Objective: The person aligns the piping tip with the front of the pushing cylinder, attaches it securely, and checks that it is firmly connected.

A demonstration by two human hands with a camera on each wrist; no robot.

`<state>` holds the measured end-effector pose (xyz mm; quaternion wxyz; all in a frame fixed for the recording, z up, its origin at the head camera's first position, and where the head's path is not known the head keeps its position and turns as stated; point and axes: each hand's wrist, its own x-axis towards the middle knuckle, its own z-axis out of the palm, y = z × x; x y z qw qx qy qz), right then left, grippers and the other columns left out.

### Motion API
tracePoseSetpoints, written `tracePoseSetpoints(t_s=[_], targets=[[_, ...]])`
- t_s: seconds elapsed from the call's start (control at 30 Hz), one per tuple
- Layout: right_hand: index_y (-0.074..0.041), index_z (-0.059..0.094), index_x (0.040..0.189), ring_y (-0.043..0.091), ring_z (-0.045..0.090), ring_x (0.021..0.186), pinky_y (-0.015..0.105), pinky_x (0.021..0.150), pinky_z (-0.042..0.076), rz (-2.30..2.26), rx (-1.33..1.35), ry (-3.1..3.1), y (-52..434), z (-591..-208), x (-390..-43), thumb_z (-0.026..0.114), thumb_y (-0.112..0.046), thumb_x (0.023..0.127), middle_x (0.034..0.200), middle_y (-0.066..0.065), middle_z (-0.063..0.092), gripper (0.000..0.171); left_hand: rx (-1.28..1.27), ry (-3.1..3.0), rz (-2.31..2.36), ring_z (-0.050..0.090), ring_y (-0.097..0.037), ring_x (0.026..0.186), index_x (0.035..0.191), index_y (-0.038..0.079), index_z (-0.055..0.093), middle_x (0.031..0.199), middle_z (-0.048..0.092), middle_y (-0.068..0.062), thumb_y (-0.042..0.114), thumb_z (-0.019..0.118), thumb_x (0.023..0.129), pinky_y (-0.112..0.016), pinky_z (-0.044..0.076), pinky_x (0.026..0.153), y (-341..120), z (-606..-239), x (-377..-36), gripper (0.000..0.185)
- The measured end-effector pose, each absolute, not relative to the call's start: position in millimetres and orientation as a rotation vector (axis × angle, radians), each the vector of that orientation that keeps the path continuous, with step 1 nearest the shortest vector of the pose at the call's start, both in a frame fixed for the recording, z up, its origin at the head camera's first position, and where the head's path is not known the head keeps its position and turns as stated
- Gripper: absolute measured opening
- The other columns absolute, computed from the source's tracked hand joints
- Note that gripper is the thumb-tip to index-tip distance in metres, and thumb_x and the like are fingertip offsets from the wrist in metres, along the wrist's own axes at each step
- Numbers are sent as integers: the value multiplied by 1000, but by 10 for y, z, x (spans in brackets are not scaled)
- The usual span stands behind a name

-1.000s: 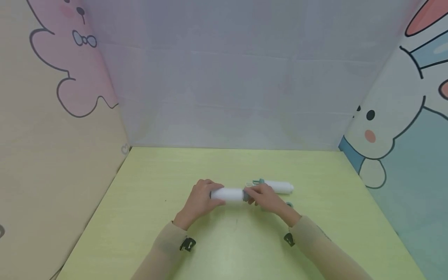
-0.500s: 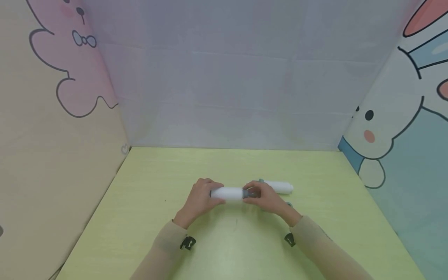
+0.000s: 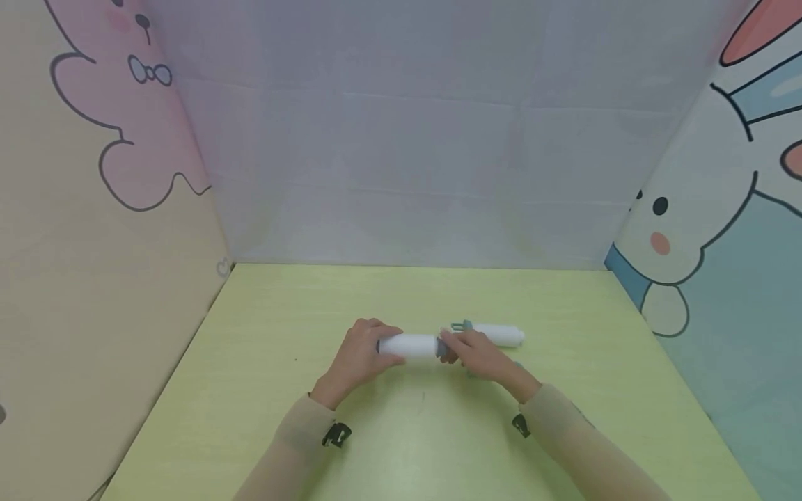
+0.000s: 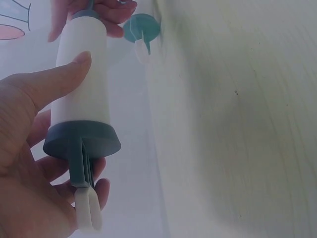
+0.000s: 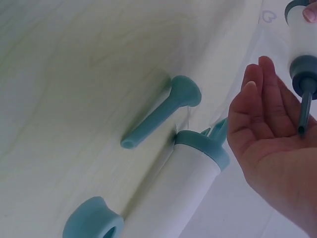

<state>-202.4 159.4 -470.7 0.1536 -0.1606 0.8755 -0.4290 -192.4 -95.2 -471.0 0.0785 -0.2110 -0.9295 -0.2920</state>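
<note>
My left hand (image 4: 29, 129) grips the white barrel of an icing syringe (image 3: 410, 346), held nearly level above the table. Its thumb lies along the barrel; other fingers curl around behind the teal end cap (image 4: 81, 138) and its white pull ring (image 4: 88, 210). At the other end, the fingers of my right hand (image 3: 479, 353) close around the teal collar; the slim nozzle (image 5: 306, 116) points over the palm. The right thumb's contact is partly hidden. A second white icing syringe (image 5: 173, 191) with a teal cap lies on the table behind my right hand.
Beside the second syringe lie a loose teal nozzle (image 5: 161, 110) and a teal ring-like part (image 5: 91, 220). Patterned walls (image 3: 401, 139) enclose the pale yellow-green table (image 3: 294, 299) at the back and both sides.
Half a second ago my right fingers were spread apart around the nozzle; now they are drawn together at the collar, turned as at one second ago. My left hand stays almost still.
</note>
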Motion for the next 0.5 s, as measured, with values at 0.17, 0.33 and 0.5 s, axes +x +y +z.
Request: tracePoseSetpoints(t_s=[0.17, 0.33, 0.5], targets=[[-12, 60, 117, 25, 63, 93, 36, 76, 51, -1342, -475, 2522, 1597, -4692, -2014, 58, -41, 91, 111, 9, 65, 39, -606, -2790, -852, 53, -21, 90, 105, 20, 72, 99, 66, -2, 38, 83, 66, -37, 43, 75, -968, -4731, -1919, 43], [-8, 54, 118, 29, 62, 99, 39, 80, 52, -1423, -598, 2481, 1631, -4743, -2042, 77, -24, 77, 116, 11, 61, 50, -606, -2790, -830, 53, -22, 89, 105, 19, 72, 100, 66, -3, 38, 83, 66, -38, 43, 75, -985, -4731, -1944, 44], [-5, 55, 115, 29, 64, 96, 33, 74, 53, -1443, -664, 2446, 1627, -4756, -2054, 75, -17, 79, 111, 12, 62, 43, -610, -2774, -832, 53, -21, 87, 104, 20, 72, 99, 67, -3, 38, 84, 66, -37, 44, 74, -996, -4710, -1957, 44]])
